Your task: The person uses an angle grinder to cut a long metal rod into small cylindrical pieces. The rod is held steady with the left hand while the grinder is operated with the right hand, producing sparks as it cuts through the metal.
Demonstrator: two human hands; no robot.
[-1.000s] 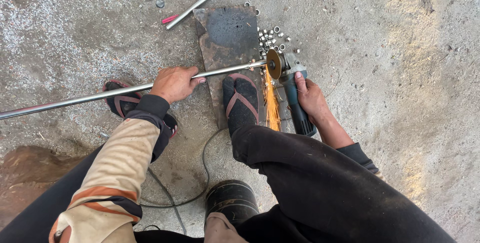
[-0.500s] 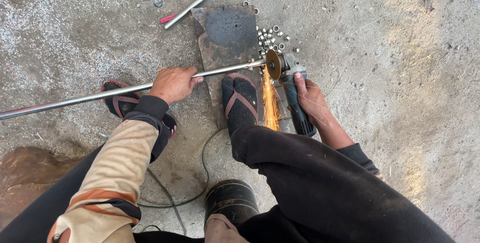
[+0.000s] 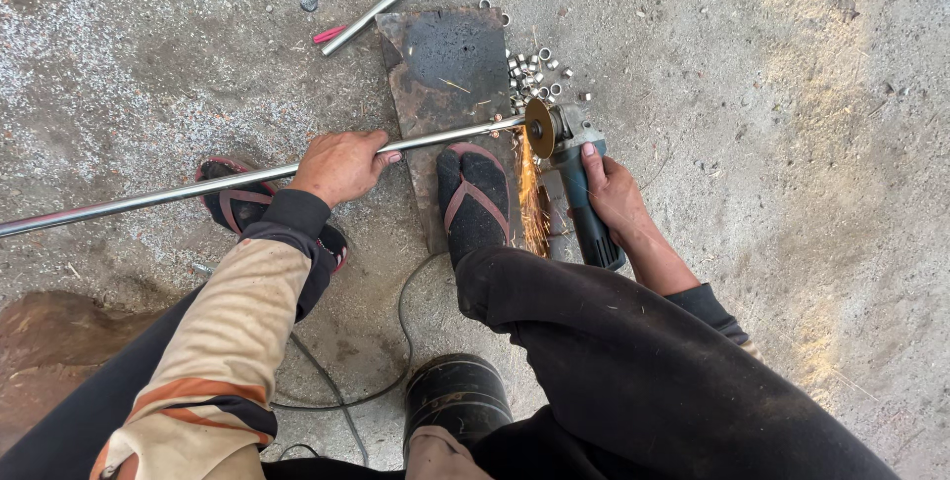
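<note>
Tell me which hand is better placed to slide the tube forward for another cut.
Left hand: it already grips the metal tube, while the right hand holds the angle grinder.

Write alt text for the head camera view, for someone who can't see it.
A person crouched on a concrete floor cuts a long metal tube with an angle grinder held in the right hand, sparks spraying down. The left hand steadies the tube on a rusty steel plate, beside a pile of small cut rings.
</note>
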